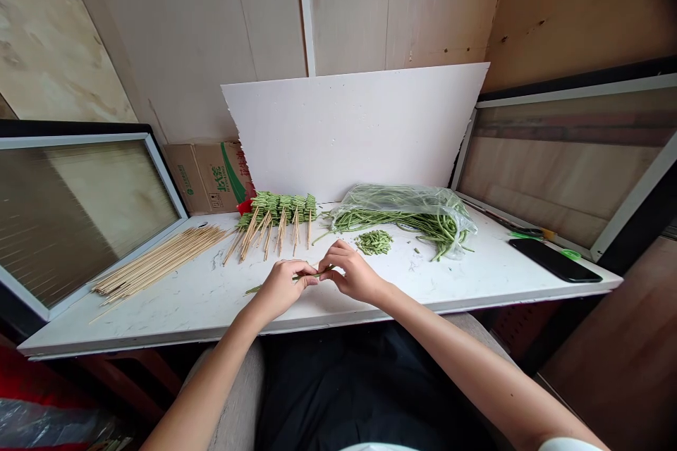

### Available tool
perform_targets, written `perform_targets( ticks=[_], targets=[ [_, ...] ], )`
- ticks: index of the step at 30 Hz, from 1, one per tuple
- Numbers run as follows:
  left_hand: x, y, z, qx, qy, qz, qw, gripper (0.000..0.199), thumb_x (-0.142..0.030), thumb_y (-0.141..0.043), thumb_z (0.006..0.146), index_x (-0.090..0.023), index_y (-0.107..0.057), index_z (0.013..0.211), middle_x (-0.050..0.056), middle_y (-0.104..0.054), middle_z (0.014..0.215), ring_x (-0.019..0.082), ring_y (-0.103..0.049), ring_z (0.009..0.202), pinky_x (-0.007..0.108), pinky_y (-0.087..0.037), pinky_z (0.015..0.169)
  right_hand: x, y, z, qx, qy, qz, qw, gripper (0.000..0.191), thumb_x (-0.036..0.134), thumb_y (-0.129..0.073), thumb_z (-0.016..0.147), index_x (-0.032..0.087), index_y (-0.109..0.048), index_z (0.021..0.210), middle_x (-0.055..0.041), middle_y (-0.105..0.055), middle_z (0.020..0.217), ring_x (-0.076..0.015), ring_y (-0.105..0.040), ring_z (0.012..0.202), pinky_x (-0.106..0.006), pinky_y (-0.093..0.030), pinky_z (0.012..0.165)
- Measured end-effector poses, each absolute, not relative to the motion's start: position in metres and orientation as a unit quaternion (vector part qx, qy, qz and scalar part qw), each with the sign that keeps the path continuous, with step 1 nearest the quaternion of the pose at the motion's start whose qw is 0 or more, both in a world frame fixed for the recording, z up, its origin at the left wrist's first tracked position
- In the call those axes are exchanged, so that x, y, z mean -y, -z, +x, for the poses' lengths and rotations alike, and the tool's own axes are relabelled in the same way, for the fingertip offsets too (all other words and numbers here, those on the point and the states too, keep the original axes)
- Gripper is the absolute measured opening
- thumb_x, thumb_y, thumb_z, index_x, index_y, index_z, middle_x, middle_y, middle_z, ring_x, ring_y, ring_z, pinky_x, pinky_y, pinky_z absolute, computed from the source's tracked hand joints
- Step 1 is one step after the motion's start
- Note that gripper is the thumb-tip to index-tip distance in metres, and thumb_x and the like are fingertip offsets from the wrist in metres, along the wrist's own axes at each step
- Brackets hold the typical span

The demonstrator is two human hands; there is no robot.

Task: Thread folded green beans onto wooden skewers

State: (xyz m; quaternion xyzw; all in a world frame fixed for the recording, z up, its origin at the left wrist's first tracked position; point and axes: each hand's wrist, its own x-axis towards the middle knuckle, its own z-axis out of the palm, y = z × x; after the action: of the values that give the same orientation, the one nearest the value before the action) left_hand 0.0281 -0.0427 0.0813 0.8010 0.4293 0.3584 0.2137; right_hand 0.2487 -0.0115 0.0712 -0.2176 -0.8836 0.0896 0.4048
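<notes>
My left hand [285,287] is closed on a green bean [254,289], one end of which sticks out to the left over the table's front part. Fingertips of my right hand [352,271] pinch the same bean at its other end, close beside the left fingers. Beyond my hands lies a small pile of cut bean pieces [374,242]. Behind and to the left, skewers threaded with bean pieces [280,210] are stacked, their bare sticks pointing toward me. Long beans [391,218] lie partly inside a clear plastic bag [412,197] behind the pile.
Bare wooden skewers [159,264] are spread at the left of the white table [423,289]. A black phone [554,261] lies at the right, near scissors [521,227]. A cardboard box [204,176] and white board [354,134] stand behind. Framed glass panels lean at both sides.
</notes>
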Motion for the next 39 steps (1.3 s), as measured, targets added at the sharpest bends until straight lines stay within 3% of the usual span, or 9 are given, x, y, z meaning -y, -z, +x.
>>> perform_targets(
  ticks=[6,9,14,17,23,31,39],
  targets=[
    [0.04,-0.078,0.025,-0.413,-0.328,0.829,0.184,0.022,-0.014,-0.062,0.087,-0.022,-0.08,0.077,0.004,-0.079,0.083,0.022,-0.071,0.082,0.037,-0.053,0.094,0.011,-0.063,0.244,0.89,-0.136,-0.198,0.387,0.026,-0.002,-0.06,0.088,0.022,-0.072,0.093,-0.0051,-0.072,0.087,-0.0238,-0.058,0.093,-0.037,-0.049,0.085],
    [0.038,-0.076,0.022,-0.402,-0.33,0.831,0.198,0.026,-0.012,-0.057,0.086,-0.021,-0.08,0.078,0.004,-0.079,0.081,0.022,-0.071,0.081,0.036,-0.055,0.091,0.01,-0.06,0.243,0.891,-0.156,-0.186,0.384,0.029,-0.004,-0.06,0.087,0.022,-0.072,0.092,-0.0029,-0.074,0.086,-0.0221,-0.059,0.091,-0.036,-0.048,0.087],
    [0.035,-0.075,0.018,-0.416,-0.354,0.801,0.246,0.021,-0.017,-0.059,0.089,-0.019,-0.08,0.087,0.006,-0.079,0.084,0.021,-0.072,0.081,0.031,-0.057,0.079,0.001,-0.059,0.251,0.882,-0.131,-0.222,0.394,0.005,0.02,-0.072,0.095,0.021,-0.076,0.093,-0.0061,-0.072,0.088,-0.0232,-0.058,0.093,-0.037,-0.047,0.088],
    [0.035,-0.075,0.018,-0.433,-0.349,0.792,0.253,0.019,-0.027,-0.064,0.091,-0.019,-0.081,0.094,0.007,-0.079,0.089,0.022,-0.071,0.082,0.032,-0.057,0.08,-0.013,-0.057,0.265,0.876,-0.078,-0.277,0.387,0.012,0.032,-0.075,0.094,0.02,-0.079,0.092,-0.0082,-0.068,0.088,-0.0237,-0.056,0.091,-0.037,-0.046,0.085],
    [0.033,-0.072,0.018,-0.447,-0.332,0.791,0.254,0.021,-0.035,-0.067,0.092,-0.019,-0.081,0.095,0.007,-0.079,0.09,0.021,-0.07,0.08,0.033,-0.056,0.083,-0.046,-0.041,0.293,0.862,-0.067,-0.377,0.332,0.01,0.031,-0.079,0.09,0.021,-0.082,0.088,-0.0068,-0.072,0.082,-0.0233,-0.058,0.085,-0.035,-0.045,0.081],
    [0.028,-0.067,0.016,-0.425,-0.32,0.807,0.256,0.022,-0.034,-0.068,0.093,-0.022,-0.084,0.101,0.007,-0.077,0.094,0.021,-0.069,0.084,0.033,-0.055,0.086,-0.047,-0.029,0.296,0.875,-0.098,-0.381,0.284,0.012,0.029,-0.075,0.091,0.022,-0.083,0.085,-0.0072,-0.076,0.08,-0.025,-0.064,0.088,-0.035,-0.05,0.083],
    [0.026,-0.063,0.014,-0.414,-0.319,0.82,0.233,0.034,-0.028,-0.05,0.1,-0.02,-0.078,0.116,0.01,-0.071,0.102,0.02,-0.066,0.087,0.033,-0.054,0.081,-0.028,-0.052,0.28,0.881,-0.096,-0.326,0.33,0.026,0.041,-0.067,0.099,0.02,-0.08,0.094,-0.0089,-0.076,0.089,-0.0228,-0.064,0.087,-0.038,-0.048,0.088]
  ],
)
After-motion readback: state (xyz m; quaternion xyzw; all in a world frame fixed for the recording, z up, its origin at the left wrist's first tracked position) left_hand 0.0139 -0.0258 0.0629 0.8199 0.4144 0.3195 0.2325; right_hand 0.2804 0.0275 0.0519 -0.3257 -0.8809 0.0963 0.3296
